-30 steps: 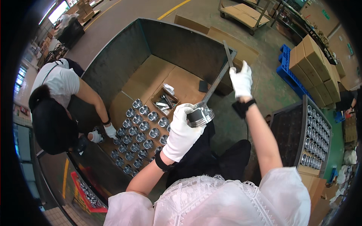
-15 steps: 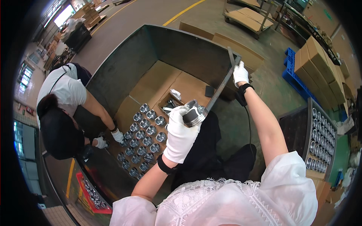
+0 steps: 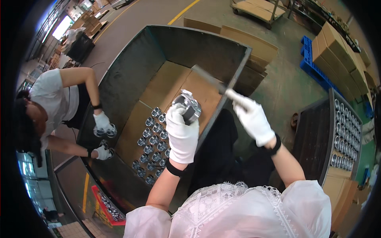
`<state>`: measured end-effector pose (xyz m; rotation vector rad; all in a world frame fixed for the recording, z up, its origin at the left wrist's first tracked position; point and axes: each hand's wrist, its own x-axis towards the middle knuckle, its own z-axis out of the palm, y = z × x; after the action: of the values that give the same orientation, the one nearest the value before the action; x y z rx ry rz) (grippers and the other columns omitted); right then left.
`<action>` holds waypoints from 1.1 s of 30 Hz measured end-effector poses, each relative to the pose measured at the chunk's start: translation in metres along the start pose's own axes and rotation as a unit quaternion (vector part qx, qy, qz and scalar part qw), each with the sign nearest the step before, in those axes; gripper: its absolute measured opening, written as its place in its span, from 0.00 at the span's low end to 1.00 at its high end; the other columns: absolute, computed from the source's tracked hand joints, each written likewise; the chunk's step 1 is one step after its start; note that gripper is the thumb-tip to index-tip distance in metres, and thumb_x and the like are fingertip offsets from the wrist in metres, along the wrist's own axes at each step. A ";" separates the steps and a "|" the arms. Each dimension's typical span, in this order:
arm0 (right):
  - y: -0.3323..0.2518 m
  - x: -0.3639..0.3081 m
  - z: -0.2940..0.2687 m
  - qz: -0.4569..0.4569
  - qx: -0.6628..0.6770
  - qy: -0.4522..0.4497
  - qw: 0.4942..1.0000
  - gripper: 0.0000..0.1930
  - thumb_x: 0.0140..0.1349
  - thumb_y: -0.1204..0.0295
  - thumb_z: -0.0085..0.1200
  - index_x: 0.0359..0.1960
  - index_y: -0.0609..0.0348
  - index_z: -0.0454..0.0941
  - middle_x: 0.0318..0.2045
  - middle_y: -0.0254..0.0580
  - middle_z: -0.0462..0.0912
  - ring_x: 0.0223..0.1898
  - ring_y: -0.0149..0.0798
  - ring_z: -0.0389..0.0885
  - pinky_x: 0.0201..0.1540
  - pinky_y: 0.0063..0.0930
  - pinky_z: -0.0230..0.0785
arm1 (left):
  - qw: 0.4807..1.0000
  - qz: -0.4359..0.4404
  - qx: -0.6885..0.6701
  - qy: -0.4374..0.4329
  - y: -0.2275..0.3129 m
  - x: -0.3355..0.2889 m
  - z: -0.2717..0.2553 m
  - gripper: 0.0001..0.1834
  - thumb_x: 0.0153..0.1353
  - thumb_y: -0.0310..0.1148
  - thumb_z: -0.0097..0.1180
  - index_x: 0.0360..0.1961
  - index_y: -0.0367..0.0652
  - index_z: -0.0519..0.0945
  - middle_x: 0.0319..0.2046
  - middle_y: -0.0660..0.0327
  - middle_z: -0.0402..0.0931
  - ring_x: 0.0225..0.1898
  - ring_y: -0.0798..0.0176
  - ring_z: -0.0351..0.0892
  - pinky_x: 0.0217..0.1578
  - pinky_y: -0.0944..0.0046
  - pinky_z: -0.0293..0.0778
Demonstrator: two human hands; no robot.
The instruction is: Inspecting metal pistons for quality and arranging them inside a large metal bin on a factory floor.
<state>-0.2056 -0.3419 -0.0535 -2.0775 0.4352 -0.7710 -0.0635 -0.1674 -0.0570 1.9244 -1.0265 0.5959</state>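
Observation:
My left hand, in a white glove, is closed around a shiny metal engine piston and holds it above the bin. A long flat file sticks out from my gloved right hand, whose fingers are wrapped around its handle end. The file's blade points up and left over the bin's near right wall, apart from the piston. Below and left of my left hand, several similar pistons stand in rows on cardboard inside the dark metal bin. My left hand and forearm hide some of them.
At left a co-worker leans by the bin, with pistons in both gloved hands. A rack of pistons stands at right, near stacked cartons on a blue pallet. A red crate of metal parts is lower left.
My right hand has come from the bin's far right corner down and inward, the file swinging with it. My left hand shifted slightly left. The co-worker straightened up, lifting pistons.

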 end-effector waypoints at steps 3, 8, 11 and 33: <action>-0.044 -0.039 -0.010 -0.006 -0.084 -0.027 0.996 0.26 0.60 0.78 0.55 0.60 0.38 0.80 0.25 0.41 0.75 0.26 0.47 0.77 0.32 0.35 0.74 | 0.999 0.013 0.027 0.016 -0.003 0.002 0.006 0.20 0.47 0.16 0.66 0.41 0.38 0.74 0.42 0.49 0.77 0.45 0.43 0.79 0.48 0.52 0.76; -0.057 -0.057 -0.020 0.001 -0.183 -0.041 0.982 0.27 0.58 0.77 0.58 0.60 0.35 0.80 0.25 0.39 0.73 0.22 0.43 0.77 0.26 0.34 0.73 | 0.999 0.014 0.032 0.003 -0.005 -0.003 0.010 0.20 0.48 0.17 0.67 0.43 0.38 0.74 0.43 0.50 0.77 0.44 0.45 0.80 0.47 0.55 0.77; -0.061 -0.059 -0.023 -0.006 -0.207 -0.060 0.977 0.27 0.58 0.76 0.58 0.60 0.35 0.80 0.26 0.39 0.73 0.21 0.43 0.77 0.25 0.34 0.72 | 0.999 0.022 0.036 0.003 -0.004 -0.004 0.010 0.21 0.48 0.17 0.66 0.43 0.38 0.74 0.44 0.50 0.77 0.44 0.45 0.80 0.47 0.54 0.77; 0.124 0.134 0.027 0.087 -0.323 0.170 0.927 0.11 0.71 0.67 0.43 0.47 0.56 0.74 0.35 0.56 0.81 0.37 0.58 0.84 0.40 0.51 0.77 | 0.935 -0.291 -0.179 -0.093 0.003 0.009 -0.017 0.25 0.51 0.22 0.69 0.50 0.36 0.72 0.42 0.56 0.78 0.41 0.64 0.81 0.46 0.64 0.77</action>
<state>-0.0905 -0.4709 -0.1179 -2.4521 1.1840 -0.9731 -0.0615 -0.1581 -0.0403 1.8444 -0.5681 -0.1086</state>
